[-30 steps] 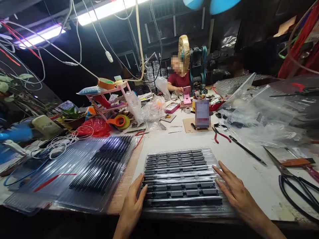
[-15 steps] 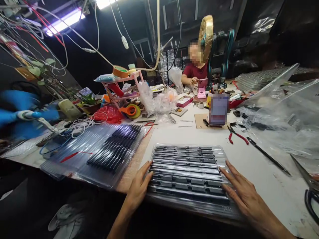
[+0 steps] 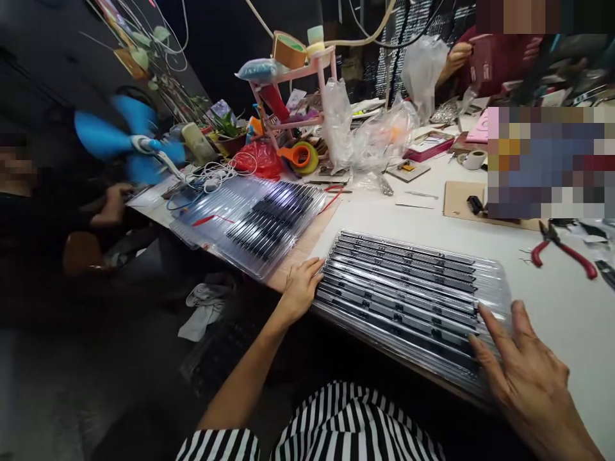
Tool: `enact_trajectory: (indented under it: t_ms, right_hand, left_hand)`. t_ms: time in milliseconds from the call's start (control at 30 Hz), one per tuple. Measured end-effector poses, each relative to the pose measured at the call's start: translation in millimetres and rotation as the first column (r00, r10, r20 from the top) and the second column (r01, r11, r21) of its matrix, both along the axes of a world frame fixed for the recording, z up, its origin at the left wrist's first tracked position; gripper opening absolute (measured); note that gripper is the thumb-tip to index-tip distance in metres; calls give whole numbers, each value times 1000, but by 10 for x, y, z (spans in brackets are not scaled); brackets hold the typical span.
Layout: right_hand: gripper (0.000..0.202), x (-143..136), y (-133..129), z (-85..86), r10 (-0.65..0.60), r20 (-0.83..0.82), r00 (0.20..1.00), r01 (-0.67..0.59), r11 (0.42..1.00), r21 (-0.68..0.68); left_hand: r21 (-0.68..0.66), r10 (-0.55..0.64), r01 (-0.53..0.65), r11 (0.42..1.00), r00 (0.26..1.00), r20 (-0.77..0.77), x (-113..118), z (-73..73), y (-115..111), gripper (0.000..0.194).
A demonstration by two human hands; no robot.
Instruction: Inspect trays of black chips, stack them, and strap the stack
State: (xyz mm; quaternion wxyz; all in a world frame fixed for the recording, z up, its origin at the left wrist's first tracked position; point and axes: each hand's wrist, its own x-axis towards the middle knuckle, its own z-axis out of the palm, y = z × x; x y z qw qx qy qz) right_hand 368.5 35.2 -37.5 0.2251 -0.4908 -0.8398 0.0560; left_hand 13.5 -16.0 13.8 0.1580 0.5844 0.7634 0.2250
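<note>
A clear ribbed plastic tray lies tilted across the table's front edge, filled with rows of long black strips that look like comb-edged plastic parts. At the tray's left end, my left hand is closed on the rim, fingertips over the edge. My right hand is at the right end with fingers spread; two fingertips touch the strip ends and one finger is raised off the tray. The underside of both palms is hidden.
Left of the tray lies another clear tray with black strips. Red-handled pliers and thin metal tools are on the white table. A blue fan spins at the left. People sit at the far left and back right.
My view has swung left and down, so the tray appears further right and turned. My right hand's fingers have spread, one lifting; my left hand stays at the tray's left end.
</note>
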Motion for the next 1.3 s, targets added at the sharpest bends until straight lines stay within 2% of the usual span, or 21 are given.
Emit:
enact_trajectory:
  t_ms: [133,233,300,400,567,733,933,1100,1167,1300]
  right_hand:
    - [57,-3,28,-11,9,63,998,-15,995,98]
    - [51,-15,29,62,-6,123,992,-9,993,114]
    - [48,-31,39,126,4,165,986,-17,997,79]
    - [45,-40,49,183,7,172,985,-12,1000,28]
    - [45,-10,-10,185,-21,21,1000,21,1000,8]
    - [46,8,-13,157,13,-5,1000,-12,1000,24]
    - [45,30,34,110,71,59,996,-74,996,45]
    - [43,-26,-59,175,43,126,991,-59,990,131]
    - [45,-113,-98,217,54,153,987,-80,983,168]
    - [58,-306,-114,265,175,207,963,-209,965,157]
  left_hand:
    - [-68,-44,33,997,984,-173,74,40,8,43]
    - [-127,-185,149,981,916,-357,281,45,59,46]
    - [-183,-288,232,955,871,-399,414,52,139,51]
    - [-279,-376,284,917,846,-378,488,88,287,61]
    - [-400,-545,433,808,807,-227,332,212,424,74]
    - [-455,-601,465,760,768,-219,321,296,486,82]
    - [-422,-543,410,809,795,-270,412,240,496,77]
    - [-435,-600,453,778,742,-301,433,222,538,81]
    - [-395,-567,436,809,757,-326,510,179,584,79]
    - [-264,-443,361,894,800,-405,712,47,656,71]
